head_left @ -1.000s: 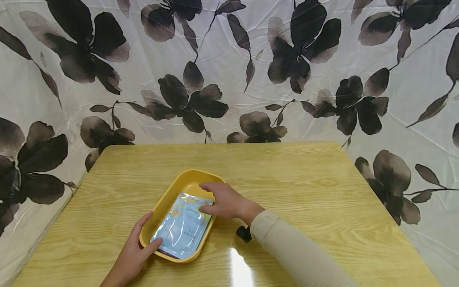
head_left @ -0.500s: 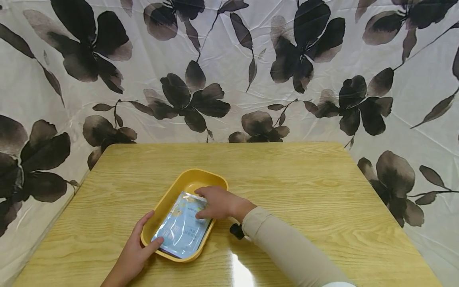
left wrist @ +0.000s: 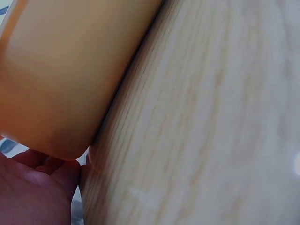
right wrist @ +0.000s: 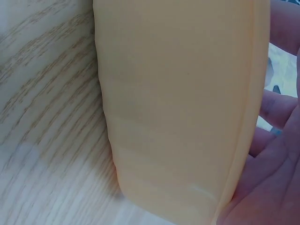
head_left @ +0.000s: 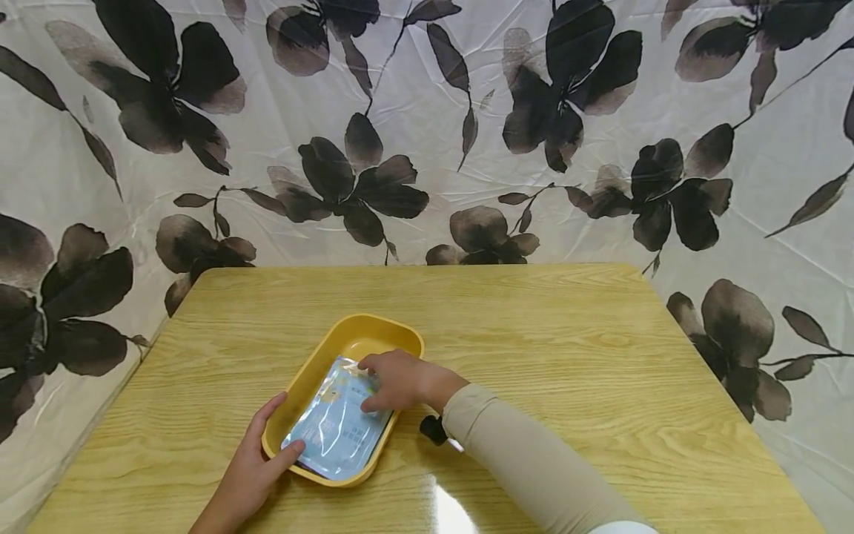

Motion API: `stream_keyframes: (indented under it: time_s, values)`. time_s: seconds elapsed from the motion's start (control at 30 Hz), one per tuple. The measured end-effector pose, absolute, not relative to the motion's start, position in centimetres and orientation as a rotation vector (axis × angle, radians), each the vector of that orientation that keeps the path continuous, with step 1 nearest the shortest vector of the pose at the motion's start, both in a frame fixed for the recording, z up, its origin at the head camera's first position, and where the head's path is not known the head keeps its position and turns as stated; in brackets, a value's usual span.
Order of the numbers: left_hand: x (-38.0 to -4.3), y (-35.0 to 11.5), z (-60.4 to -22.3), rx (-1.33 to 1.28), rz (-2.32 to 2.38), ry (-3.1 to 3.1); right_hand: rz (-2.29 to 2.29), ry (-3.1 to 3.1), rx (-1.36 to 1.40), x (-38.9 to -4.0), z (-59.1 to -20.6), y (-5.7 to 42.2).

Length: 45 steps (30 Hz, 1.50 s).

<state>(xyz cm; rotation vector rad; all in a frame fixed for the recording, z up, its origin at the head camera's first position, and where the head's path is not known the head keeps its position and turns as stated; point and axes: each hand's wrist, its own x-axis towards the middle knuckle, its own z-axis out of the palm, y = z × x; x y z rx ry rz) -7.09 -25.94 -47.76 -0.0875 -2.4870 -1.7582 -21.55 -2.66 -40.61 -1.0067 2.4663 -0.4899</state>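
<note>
Where the light-blue, plastic-wrapped packet (head_left: 327, 437) lies in the yellow plastic tray (head_left: 373, 321), its long axis runs from near left to far right. The right hand (head_left: 403, 382) is over its far-right part, so most of the packet stretches nearward and left from those fingers. Their thumb and index finger are spread; whether they press the packet, I cannot tell. The left hand (head_left: 250, 467) grips the tray's near-left corner, thumb over the rim. Against 0.5 s ago, the right hand sits slightly further left; packet and tray look unmoved.
</note>
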Motion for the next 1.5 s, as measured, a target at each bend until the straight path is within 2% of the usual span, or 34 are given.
stream_keyframes:
  time_s: [0.93, 1.5]
  values:
    - [-7.6, -26.1, -47.9, -0.029, -1.759, -2.523, -0.966, 2.273, -0.943, -22.0, -40.6, -0.9]
    - [-7.4, -25.7, -48.4, -0.022, -1.818, -2.434, -1.06, 2.301, -0.857, -22.2, -41.1, -0.3]
